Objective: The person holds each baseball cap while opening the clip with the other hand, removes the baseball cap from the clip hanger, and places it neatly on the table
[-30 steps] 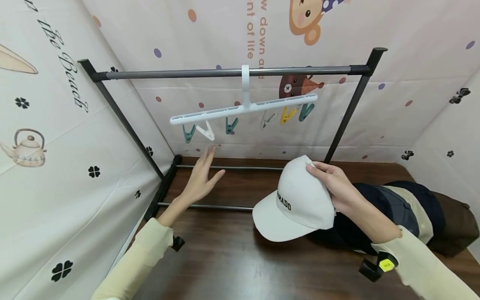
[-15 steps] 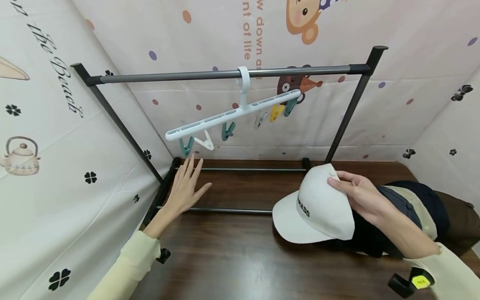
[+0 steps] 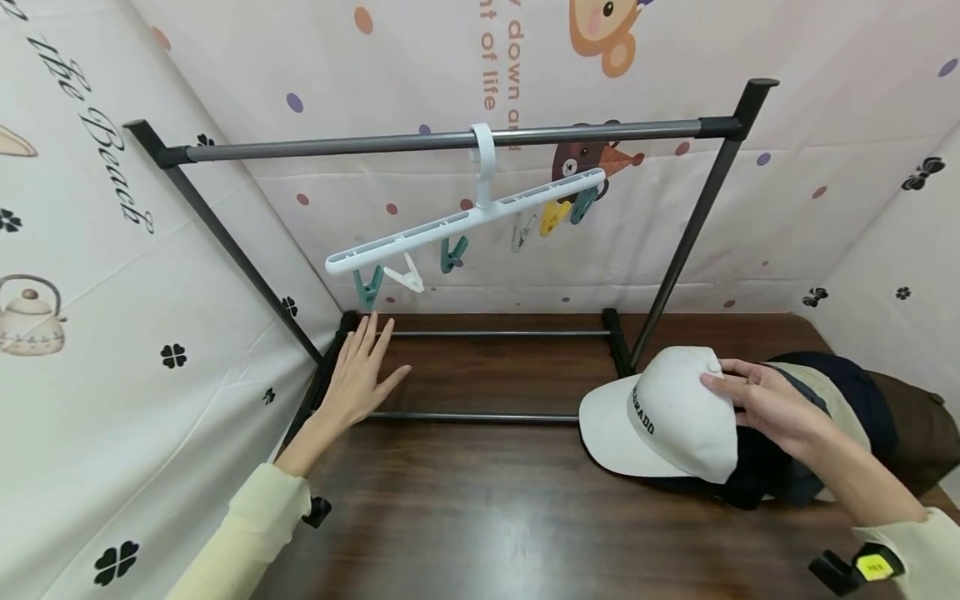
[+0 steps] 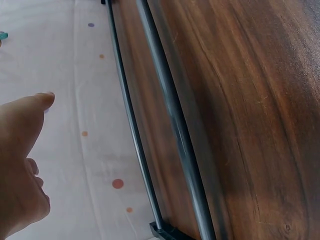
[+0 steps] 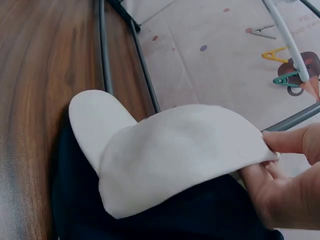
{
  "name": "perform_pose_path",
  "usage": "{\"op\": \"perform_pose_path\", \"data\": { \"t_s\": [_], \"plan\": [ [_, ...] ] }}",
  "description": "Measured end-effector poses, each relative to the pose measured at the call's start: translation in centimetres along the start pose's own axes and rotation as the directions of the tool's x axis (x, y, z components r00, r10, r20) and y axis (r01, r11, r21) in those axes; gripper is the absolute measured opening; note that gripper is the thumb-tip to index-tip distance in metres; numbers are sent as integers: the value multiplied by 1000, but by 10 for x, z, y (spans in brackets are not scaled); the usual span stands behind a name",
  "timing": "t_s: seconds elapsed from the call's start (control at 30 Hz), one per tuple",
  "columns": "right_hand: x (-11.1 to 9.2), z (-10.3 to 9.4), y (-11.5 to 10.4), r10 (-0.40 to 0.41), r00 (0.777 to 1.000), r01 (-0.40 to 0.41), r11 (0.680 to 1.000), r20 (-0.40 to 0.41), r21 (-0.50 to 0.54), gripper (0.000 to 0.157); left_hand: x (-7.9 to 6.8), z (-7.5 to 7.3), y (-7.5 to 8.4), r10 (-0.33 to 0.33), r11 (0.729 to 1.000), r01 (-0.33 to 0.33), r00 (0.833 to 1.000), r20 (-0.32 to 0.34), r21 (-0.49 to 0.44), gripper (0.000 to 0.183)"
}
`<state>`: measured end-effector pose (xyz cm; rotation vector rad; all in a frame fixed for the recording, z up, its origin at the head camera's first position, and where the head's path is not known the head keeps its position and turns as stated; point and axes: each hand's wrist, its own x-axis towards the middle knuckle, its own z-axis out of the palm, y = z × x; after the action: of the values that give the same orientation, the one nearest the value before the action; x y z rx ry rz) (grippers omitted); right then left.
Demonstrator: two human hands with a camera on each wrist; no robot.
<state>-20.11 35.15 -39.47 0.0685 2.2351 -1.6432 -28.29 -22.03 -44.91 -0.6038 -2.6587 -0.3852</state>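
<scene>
My right hand (image 3: 772, 408) pinches the crown of a white baseball cap (image 3: 675, 425) between thumb and fingers. Dark letters show on the cap's front, and its brim points left. In the right wrist view the white cap (image 5: 165, 155) lies against dark navy fabric (image 5: 200, 210). My left hand (image 3: 354, 379) has its fingers spread and holds nothing. Its fingertips are just below a teal clip (image 3: 367, 289) at the left end of a pale plastic clip hanger (image 3: 420, 237); whether they touch cannot be told. The hanger tilts, left end lower.
The hanger hooks over the top bar (image 3: 322, 148) of a dark metal rack. Teal, white, clear and yellow clips hang from it. A row of stacked caps (image 3: 862, 417) lies at the right on the brown wood-grain surface (image 3: 465, 500). Printed cloth (image 3: 187, 400) walls enclose the space.
My right hand has carried the white cap right and slightly down, over the row of caps. My left hand has drawn back to the left. The hanger has swung, its left end lower than before.
</scene>
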Motion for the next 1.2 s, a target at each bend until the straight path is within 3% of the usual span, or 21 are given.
{"op": "perform_pose_path", "data": {
  "t_s": [0.2, 0.43, 0.6, 0.7, 0.87, 1.1, 1.2],
  "plan": [
    [-7, -1, 0, 19, 997, -22, 999, -71, -50, 71, -4, -1, -3, 4, 1000, -4, 1000, -3, 27, 86],
    [-10, -3, 7, -33, 989, 11, 990, -147, -143, 67, -4, -4, -10, -19, 1000, 19, 1000, -1, 13, 84],
    [-7, -10, 14, -102, 973, 45, 964, -208, -262, 63, -4, -3, -12, -30, 999, 30, 1000, -2, -19, 83],
    [-6, -7, 16, -188, 955, 102, 936, -231, -337, 57, -2, -4, -14, -38, 999, 37, 999, -7, -23, 85],
    [-8, 4, 17, -340, 903, 182, 858, -265, -480, 41, 1, -6, -13, -36, 999, 37, 999, 26, -18, 88],
    [-10, 8, 20, -413, 871, 200, 791, -265, -578, 30, 0, -3, -10, -39, 999, 40, 998, 52, -18, 88],
    [-10, 6, 19, -469, 847, 244, 760, -250, -602, 19, 1, -4, -11, -37, 999, 38, 997, 65, -19, 89]
  ]
}}
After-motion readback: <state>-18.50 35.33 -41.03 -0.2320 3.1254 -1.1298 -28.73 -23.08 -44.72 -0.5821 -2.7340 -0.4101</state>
